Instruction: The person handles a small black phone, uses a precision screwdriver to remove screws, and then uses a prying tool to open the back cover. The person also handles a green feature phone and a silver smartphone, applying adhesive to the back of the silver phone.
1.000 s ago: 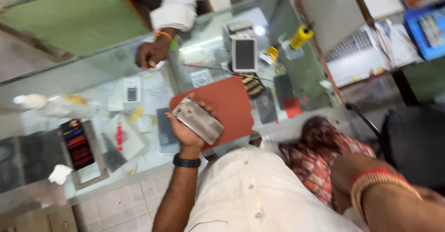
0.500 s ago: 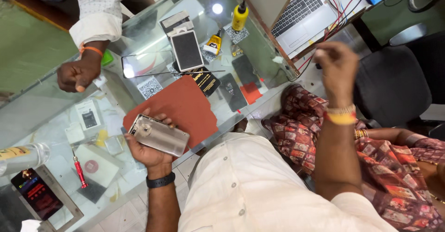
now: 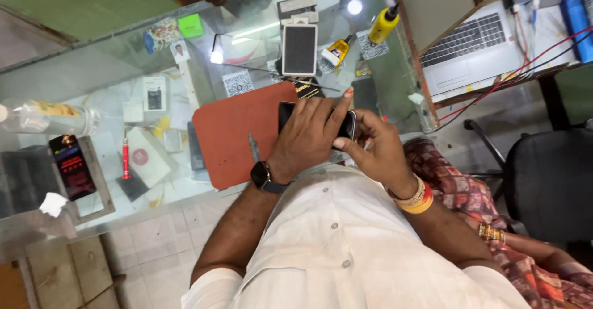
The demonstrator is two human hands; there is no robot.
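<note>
— What are the hands doing over the counter?

— The left hand [image 3: 307, 137], wearing a black wristwatch [image 3: 264, 177], is lying over a dark rectangular phone [image 3: 349, 122], its fingers wrapping the phone's upper face. The right hand [image 3: 378, 150], with orange and yellow bangles [image 3: 415, 198] at its wrist, is gripping the same phone from below, fingers curled around its end.

— Where is the phone sitting?

— It is being held above the right edge of a rust-red rubber mat [image 3: 238, 133], which is lying on the glass counter [image 3: 111, 68]. Whether it is touching the mat, I cannot tell, since the left hand is covering most of it.

— Anything close by?

— A white-framed tablet with a dark screen [image 3: 299, 50] is lying just beyond the mat, a small yellow bottle [image 3: 384, 25] is standing to its right, and a red screwdriver [image 3: 125, 159] is resting well to the left.
</note>
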